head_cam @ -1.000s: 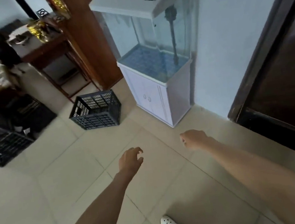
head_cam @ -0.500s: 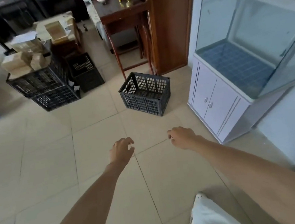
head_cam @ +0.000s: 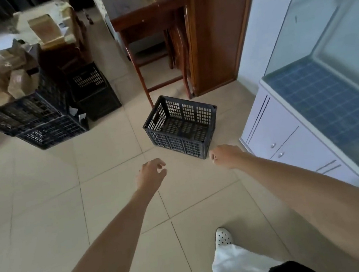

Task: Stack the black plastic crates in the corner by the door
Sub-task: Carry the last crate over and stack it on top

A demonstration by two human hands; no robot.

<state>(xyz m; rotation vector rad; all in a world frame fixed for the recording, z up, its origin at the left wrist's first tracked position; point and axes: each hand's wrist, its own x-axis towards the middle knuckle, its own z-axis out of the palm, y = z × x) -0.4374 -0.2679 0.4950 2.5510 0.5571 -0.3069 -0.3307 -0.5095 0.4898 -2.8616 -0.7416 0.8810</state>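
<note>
An empty black plastic crate (head_cam: 180, 126) stands upright on the tiled floor, just ahead of both hands. My left hand (head_cam: 150, 173) hovers below its near left corner, fingers loosely curled, holding nothing. My right hand (head_cam: 225, 155) is close to the crate's near right corner, fingers loosely curled and empty. Neither hand touches the crate. At the far left, two stacked black crates (head_cam: 30, 122) carry cardboard boxes, and another pair of black crates (head_cam: 91, 90) stands beside them.
A white fish-tank cabinet (head_cam: 287, 136) with its glass tank stands close on the right. Behind the crate are a wooden side table (head_cam: 144, 20) and a wooden cupboard (head_cam: 211, 32). My white shoe (head_cam: 223, 237) is on the tiles below.
The view has swung left from the door and the tank towards the crates. The empty crate is now closer and centred, and both hands have come nearer to it.
</note>
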